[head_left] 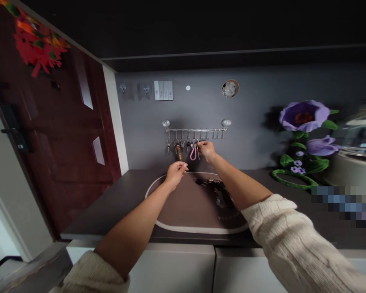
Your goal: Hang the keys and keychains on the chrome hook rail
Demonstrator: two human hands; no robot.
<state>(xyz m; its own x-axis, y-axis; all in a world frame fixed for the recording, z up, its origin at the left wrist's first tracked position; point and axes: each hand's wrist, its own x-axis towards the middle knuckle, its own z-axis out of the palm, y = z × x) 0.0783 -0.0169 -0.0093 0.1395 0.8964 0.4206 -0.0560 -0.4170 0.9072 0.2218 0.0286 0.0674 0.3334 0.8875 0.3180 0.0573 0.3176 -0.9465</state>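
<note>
My right hand point(206, 150) pinches a key ring with a pink loop strap point(193, 154) and keys, close against the hook rail point(201, 130) on the grey wall. Whether the ring rests on a hook I cannot tell. My left hand point(176, 174) is lower, just under a brown key fob strap point(179, 153); its fingers are curled together, and no object shows in them. Several other key bunches point(169, 145) hang from the rail's left half, while hooks at its right end carry nothing. Below, a pile of dark keys point(218, 191) lies on a brown mat point(183, 207), partly behind my right forearm.
A purple flower decoration point(305, 116) and a glass-topped pot point(350, 162) stand on the right of the dark counter point(110, 203). Overhead runs a black cabinet point(201, 32). A dark red door point(64, 134) is at left. White cabinet fronts point(173, 268) are below.
</note>
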